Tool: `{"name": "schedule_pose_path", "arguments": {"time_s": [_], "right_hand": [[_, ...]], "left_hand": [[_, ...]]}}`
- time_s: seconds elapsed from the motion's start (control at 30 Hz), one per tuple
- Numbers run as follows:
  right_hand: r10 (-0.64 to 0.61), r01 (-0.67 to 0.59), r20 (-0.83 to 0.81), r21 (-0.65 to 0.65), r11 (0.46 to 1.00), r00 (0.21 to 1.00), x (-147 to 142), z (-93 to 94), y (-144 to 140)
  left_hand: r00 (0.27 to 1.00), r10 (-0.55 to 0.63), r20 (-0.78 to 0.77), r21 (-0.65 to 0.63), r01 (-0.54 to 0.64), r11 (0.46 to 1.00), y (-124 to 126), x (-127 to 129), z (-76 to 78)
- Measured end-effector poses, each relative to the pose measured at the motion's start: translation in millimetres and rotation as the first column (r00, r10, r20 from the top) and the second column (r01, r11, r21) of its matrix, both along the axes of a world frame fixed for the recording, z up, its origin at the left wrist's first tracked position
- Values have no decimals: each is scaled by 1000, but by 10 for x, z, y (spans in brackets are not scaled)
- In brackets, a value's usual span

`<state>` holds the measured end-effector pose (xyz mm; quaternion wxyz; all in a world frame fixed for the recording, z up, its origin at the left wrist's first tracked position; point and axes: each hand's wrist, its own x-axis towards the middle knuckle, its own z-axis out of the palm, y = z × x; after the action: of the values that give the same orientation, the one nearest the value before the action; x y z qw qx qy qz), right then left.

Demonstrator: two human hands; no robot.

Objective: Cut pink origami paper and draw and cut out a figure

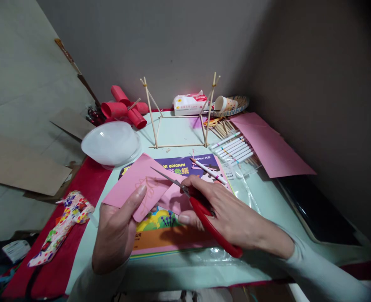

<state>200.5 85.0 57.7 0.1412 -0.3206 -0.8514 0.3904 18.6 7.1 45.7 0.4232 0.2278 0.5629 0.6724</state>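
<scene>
Both of my hands work just above the origami paper pack (pixel 173 228) on the surface. My left hand (pixel 116 235) pinches a folded pink sheet (pixel 138 184), thumb on top, over the pack's near-left corner. My right hand (pixel 232 218) is closed on red-handled scissors (pixel 204 216), blades parted at the sheet's edge. Beyond the pack stands a stick frame (pixel 179 113); a white bowl (pixel 111 144) sits to its left.

table layout

the origami pack (pixel 173 235) lies in the middle of the table (pixel 267 201), the paper (pixel 138 184) over it. the bowl (pixel 111 143) sits left, pens (pixel 234 149) right, and the stick frame (pixel 179 113) behind, before the box (pixel 188 105).
</scene>
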Motion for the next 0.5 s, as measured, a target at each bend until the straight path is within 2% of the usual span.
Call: {"name": "schedule_pose_path", "arguments": {"time_s": [0.2,0.37,0.5], "right_hand": [[-37,36,-26,-31,999,999,-9,-17,-9],[-33,31,-34,-45,999,999,-16,-23,-3],[-41,41,-52,-3,999,998,-13,-46,-1]], "left_hand": [[999,2,34,17,-3,1000,-3,-9,-46],[999,32,24,24,-32,999,15,6,14],[998,4,57,27,-5,1000,29,20,53]]}}
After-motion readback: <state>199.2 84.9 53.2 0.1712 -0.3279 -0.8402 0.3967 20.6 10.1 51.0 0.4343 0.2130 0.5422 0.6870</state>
